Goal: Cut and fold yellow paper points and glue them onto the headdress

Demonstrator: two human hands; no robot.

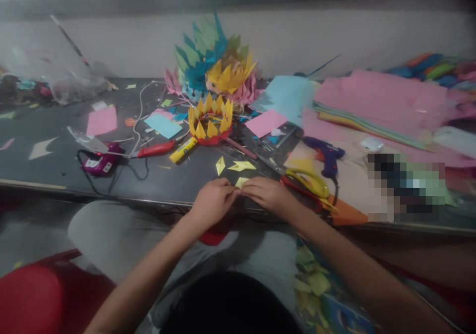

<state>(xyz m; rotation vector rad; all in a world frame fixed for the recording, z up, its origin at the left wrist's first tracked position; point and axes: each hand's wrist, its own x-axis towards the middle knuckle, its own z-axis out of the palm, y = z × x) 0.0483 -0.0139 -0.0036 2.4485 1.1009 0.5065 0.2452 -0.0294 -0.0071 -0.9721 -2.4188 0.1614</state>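
My left hand [216, 200] and my right hand [269, 195] meet at the table's front edge, fingertips nearly touching. Between them they pinch a small yellow paper piece [241, 181], partly hidden by the fingers. Just beyond lie two more folded pieces, a yellow diamond [220, 165] and a pointed yellow strip [242, 165]. Behind these stands a yellow and red paper crown [210, 121]. Yellow-handled scissors [308, 181] rest right of my right hand, and a yellow glue tube [183, 150] lies to the left.
Farther back stand stacked blue, green and yellow paper crowns [215, 64]. A purple glue gun [327, 155] and pink paper sheets [386, 101] are on the right. On the left are a purple device [101, 163] with a cable and a red-handled tool [155, 149]. Scraps dot the dark table [163, 180].
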